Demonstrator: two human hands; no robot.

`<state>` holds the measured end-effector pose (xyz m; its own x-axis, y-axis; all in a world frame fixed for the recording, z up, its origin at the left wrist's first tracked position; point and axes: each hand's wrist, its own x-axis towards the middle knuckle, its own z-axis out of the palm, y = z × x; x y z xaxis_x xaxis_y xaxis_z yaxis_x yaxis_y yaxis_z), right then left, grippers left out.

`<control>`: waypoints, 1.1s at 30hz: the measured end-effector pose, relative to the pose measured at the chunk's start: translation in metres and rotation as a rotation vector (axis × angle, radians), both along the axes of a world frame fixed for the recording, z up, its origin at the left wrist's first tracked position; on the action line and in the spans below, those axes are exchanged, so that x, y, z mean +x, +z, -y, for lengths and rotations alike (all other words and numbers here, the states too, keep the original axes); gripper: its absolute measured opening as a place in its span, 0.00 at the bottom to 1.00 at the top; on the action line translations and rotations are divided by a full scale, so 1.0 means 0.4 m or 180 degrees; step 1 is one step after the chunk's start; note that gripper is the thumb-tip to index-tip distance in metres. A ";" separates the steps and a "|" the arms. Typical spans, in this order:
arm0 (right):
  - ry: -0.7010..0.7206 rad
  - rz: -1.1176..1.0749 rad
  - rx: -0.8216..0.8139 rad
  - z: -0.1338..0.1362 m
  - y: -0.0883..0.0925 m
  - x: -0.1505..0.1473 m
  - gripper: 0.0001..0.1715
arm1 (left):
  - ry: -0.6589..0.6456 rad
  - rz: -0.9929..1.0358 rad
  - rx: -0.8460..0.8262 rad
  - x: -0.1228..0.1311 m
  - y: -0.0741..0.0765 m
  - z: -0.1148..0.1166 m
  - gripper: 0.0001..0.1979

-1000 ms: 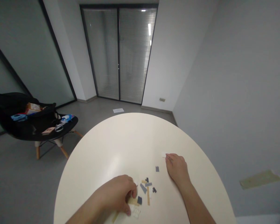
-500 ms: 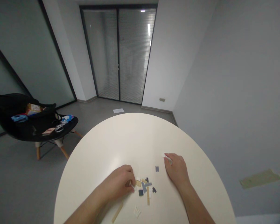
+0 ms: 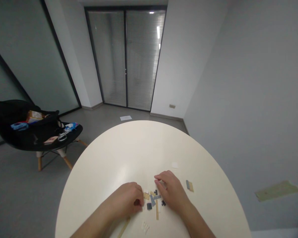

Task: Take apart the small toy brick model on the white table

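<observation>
Our left hand (image 3: 124, 200) is curled nearly shut at the edge of the scatter, its fingertips (image 3: 138, 202) drawn together, and we cannot tell whether they have hold of a piece. Our right hand (image 3: 170, 190) arches half open over the pile, its fingers (image 3: 159, 178) curved and no piece showing in them. Between the hands lies a loose pile of small plastic building bricks (image 3: 154, 198) in tan, grey and near-black, with a long tan plate (image 3: 157, 210) at its near side. These look light and stiff, and we judge they could slide easily on the smooth top, so their long edges seem the best place to pinch. Farther out on the round cream table (image 3: 139, 145), a thin tan strip (image 3: 124, 227) lies just below the left wrist, with a white comb-like piece (image 3: 145, 227) nearby. Right of the right hand sits a joined grey-and-tan piece (image 3: 189, 185), and a small white tile (image 3: 174, 165) lies beyond. Past the rim, a black chair (image 3: 5, 112) holds packets.
</observation>
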<state>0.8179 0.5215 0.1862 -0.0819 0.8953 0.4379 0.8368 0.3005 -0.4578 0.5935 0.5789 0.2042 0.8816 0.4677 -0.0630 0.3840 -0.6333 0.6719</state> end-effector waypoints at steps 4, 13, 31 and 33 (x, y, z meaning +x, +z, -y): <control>0.0252 -0.0046 -0.0041 0.004 0.003 -0.027 0.08 | 0.0076 -0.0063 0.0068 0.001 -0.005 0.002 0.07; 0.0353 -0.0150 -0.0382 0.005 0.001 -0.025 0.08 | 0.0170 -0.0090 -0.0218 0.000 0.013 0.010 0.12; 0.0612 -0.0268 0.0249 0.012 0.003 -0.049 0.13 | 0.1764 0.1743 -0.1874 0.035 -0.058 -0.033 0.07; 0.0650 -0.0252 0.0316 0.011 -0.002 -0.049 0.18 | 0.1777 0.1832 -0.2069 0.039 -0.058 -0.032 0.10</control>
<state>0.7982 0.5172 0.1854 -0.2187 0.8160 0.5351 0.7167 0.5065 -0.4794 0.6092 0.5918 0.1810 0.5259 0.8461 -0.0872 0.0239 0.0878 0.9959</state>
